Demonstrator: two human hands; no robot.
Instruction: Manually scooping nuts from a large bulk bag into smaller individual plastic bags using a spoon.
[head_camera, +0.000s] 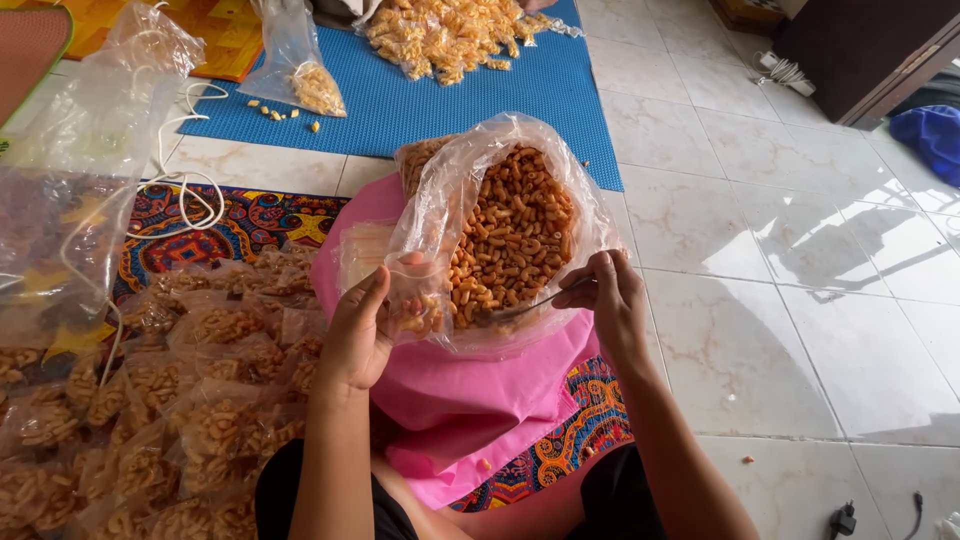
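Tiled floor (800, 300); many filled packets (200, 420) piled left. Left hand (360, 335) pinching small bag (420, 300), right hand (615, 300) clamped on spoon (530, 305) in big, far-from-empty snack bag (510, 235).

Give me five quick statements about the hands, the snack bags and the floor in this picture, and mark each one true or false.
1. The right hand holds a metal spoon in the big open bag of snacks. True.
2. The left hand holds a small clear bag with a few snacks in it. True.
3. The big bag rests on green cloth. False: the cloth under it is pink.
4. A pile of filled small bags lies on the person's left. True.
5. The mat further away is red and bare. False: it is blue, with loose snacks heaped on it.
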